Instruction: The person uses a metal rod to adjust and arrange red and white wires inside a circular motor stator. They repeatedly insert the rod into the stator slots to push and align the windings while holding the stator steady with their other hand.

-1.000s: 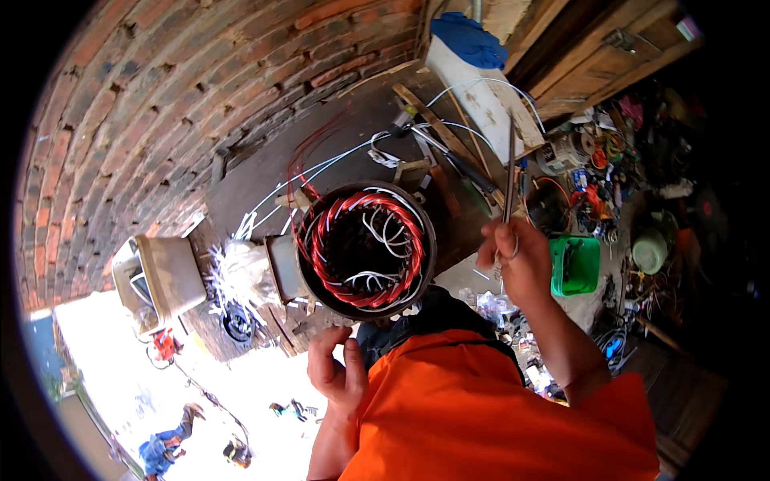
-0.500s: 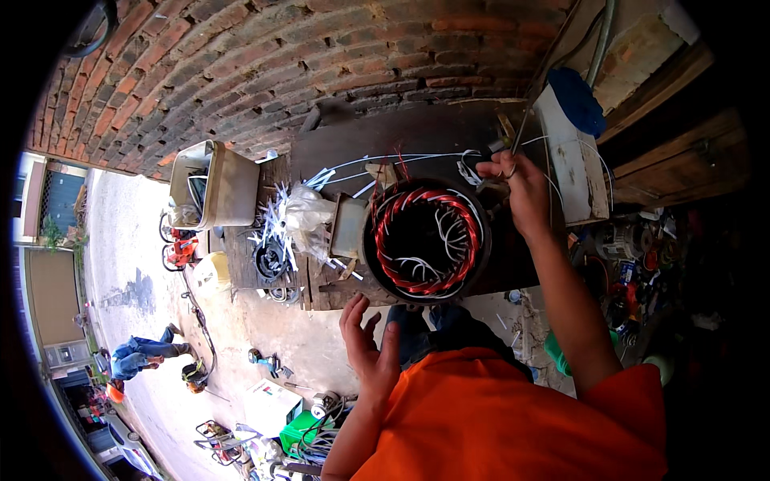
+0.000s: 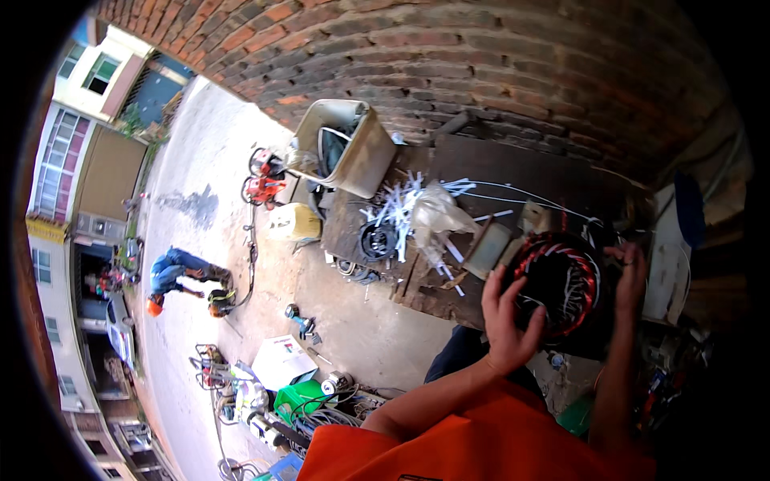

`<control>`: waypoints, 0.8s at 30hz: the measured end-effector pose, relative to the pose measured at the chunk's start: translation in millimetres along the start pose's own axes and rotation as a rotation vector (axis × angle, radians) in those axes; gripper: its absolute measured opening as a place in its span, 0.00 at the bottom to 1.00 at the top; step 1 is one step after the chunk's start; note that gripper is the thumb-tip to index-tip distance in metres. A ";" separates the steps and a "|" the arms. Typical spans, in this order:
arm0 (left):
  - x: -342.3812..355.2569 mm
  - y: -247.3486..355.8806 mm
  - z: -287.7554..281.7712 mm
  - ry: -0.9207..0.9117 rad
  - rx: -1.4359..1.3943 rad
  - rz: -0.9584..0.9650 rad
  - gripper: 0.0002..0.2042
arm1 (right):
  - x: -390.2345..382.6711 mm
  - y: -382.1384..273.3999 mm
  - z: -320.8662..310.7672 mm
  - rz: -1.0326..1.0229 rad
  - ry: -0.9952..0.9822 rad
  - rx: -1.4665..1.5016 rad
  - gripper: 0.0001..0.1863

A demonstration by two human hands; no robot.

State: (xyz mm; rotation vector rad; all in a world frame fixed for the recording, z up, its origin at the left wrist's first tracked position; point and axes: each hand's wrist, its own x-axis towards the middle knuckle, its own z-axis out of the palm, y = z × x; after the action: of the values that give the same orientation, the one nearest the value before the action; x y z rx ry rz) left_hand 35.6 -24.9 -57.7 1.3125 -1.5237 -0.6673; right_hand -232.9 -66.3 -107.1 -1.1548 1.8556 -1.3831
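Note:
A motor stator (image 3: 600, 314) with a ring of red-wrapped windings and white laced cord stands on the dark wooden bench in front of me. My left hand (image 3: 513, 327) is at its left rim, fingers spread and thumb apart, holding nothing I can see. At the stator's right side is my right hand (image 3: 630, 276), its fingers curled in; whatever they hold, if anything, is lost in shadow. Several thin red leads (image 3: 564, 220) rise at the far side of the stator. Long white cords (image 3: 513, 187) run across the bench behind it.
White strips (image 3: 401, 210), a clear plastic bag (image 3: 441, 212) and a black coil (image 3: 378, 240) lie left on the bench (image 3: 513, 152). Beyond stands a beige bucket (image 3: 365, 156). A brick wall (image 3: 513, 72) backs the bench. A person (image 3: 180, 268) bends over outside.
The view has swung left, so the bench sits further right. My right hand has come down from the far right corner to the stator. My left hand has moved up to its left rim.

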 end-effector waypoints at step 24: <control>112.4 -56.4 -38.9 -0.481 -0.274 0.317 0.18 | -81.1 43.3 -36.6 0.401 0.163 0.180 0.36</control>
State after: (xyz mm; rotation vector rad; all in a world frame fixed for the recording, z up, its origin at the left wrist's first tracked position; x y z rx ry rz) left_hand 101.1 -139.0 -57.0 0.7091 -1.8905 -0.9890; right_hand -237.3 26.5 -141.5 -0.5553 1.8972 -1.4030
